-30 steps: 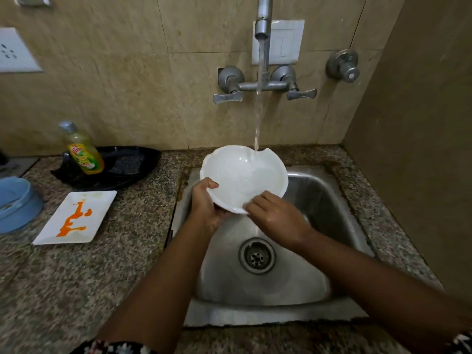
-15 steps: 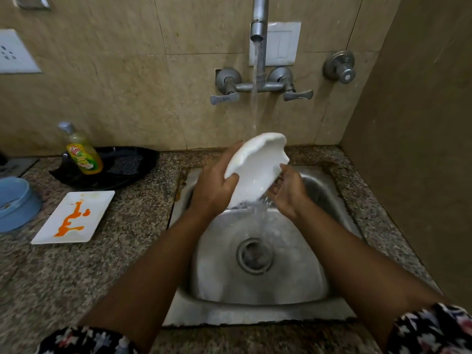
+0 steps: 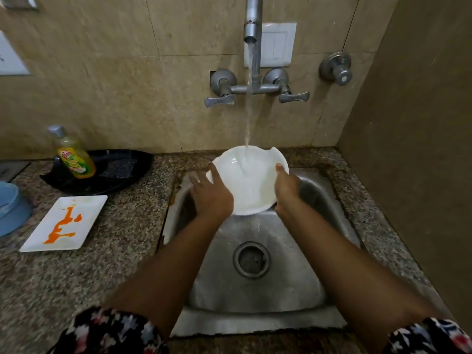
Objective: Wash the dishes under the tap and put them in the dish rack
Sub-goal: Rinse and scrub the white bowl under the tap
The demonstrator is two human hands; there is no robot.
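We're over the sink (image 3: 258,290) now, set into the speckled bench (image 3: 122,251), and the tap (image 3: 251,26) is running a steady stream straight down into the bowl (image 3: 249,185). To rinse well here, we'd say keep the bowl tilted slightly toward the drain (image 3: 251,259) so water sheets off rather than pools, turn it round so the stream sweeps the whole inside and the wavy rim, and hold it low to cut the splash. A wet bowl is slippery, we judge, so both hands should stay firm on opposite edges.

The white bowl sits above the back of the sink, open side up, right under the stream. Our left hand (image 3: 212,195) holds its left rim, thumb up along the edge, fingers seemingly underneath. Our right hand (image 3: 287,187) grasps the right rim, thumb over the lip, fingers hidden behind. The bowl lies between the two hands, touching both.

Off on the bench to the left, a plate (image 3: 63,223) smeared with orange sauce waits, well apart. No rack is in view.
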